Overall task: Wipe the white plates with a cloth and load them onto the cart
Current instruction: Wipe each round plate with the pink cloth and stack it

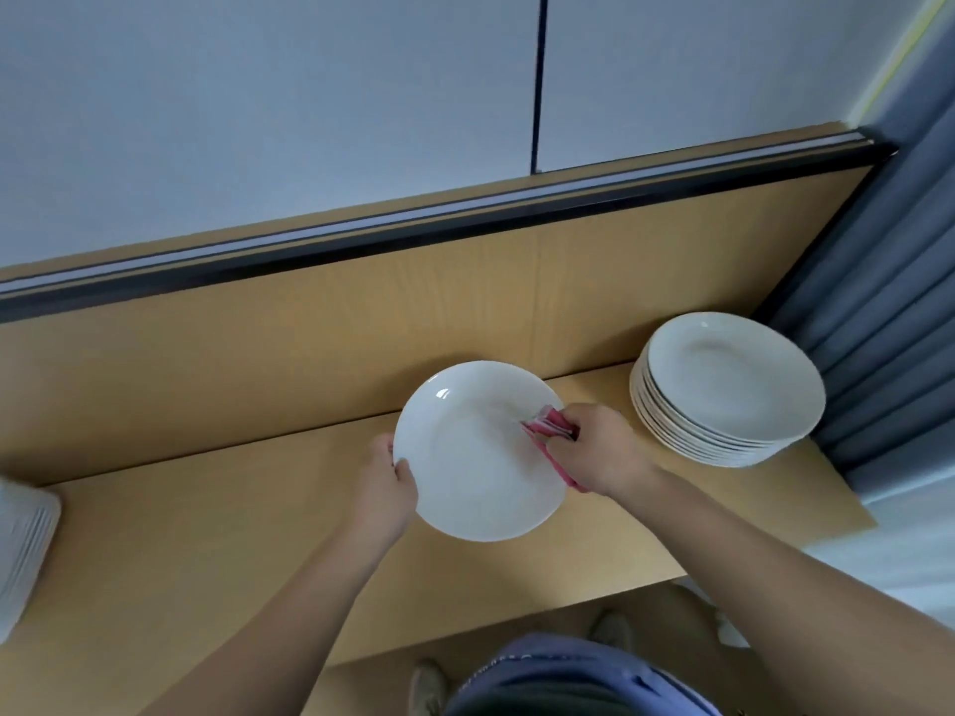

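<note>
Left fingers [400, 470] pinch the plate [473, 475] rim; cloth [550, 431] in right fingers [566, 431].

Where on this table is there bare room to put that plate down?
Bare wood lies on the table between the white stack at the left edge and the held plate. Crowded on the right: the plate stack sits close beside the right hand and the curtain.

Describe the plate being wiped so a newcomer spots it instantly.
Find the wooden table. Left of the plate stack by the curtain, one white plate is held by the left hand. Only it has the right hand pressing a pink cloth on it.
</note>
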{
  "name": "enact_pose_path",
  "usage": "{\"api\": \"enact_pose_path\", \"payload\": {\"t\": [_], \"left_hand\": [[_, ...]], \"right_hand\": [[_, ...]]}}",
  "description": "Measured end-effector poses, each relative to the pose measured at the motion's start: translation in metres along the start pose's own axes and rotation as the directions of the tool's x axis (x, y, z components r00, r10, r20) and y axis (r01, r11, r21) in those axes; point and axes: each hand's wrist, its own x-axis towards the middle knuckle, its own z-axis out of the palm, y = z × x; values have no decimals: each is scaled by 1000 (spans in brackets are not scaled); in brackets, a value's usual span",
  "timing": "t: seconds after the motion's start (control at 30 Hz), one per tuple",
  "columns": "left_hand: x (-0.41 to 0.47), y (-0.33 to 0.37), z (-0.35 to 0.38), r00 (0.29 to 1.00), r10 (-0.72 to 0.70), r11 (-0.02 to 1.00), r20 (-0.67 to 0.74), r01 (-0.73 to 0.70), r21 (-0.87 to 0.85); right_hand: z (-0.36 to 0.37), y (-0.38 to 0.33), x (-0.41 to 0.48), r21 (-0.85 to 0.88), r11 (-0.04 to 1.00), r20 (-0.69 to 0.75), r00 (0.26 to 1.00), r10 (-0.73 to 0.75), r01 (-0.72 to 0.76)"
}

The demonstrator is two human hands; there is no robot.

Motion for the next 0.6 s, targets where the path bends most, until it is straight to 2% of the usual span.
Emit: {"api": "enact_pose_path", "payload": {"t": [0.27,0.47,0.6], "left_hand": [[18,-81,-39,993,-73,995,88,66,78],[34,-100,-40,992,-65,990,106,51,128],[36,-108,-38,983,-124,988,136,110,104]], "right_hand": [[87,-25,5,46,994,-4,995,98,-97],[105,-32,20,72,984,29,986,163,-165],[112,-28,31,63,979,51,981,188,-191]]}}
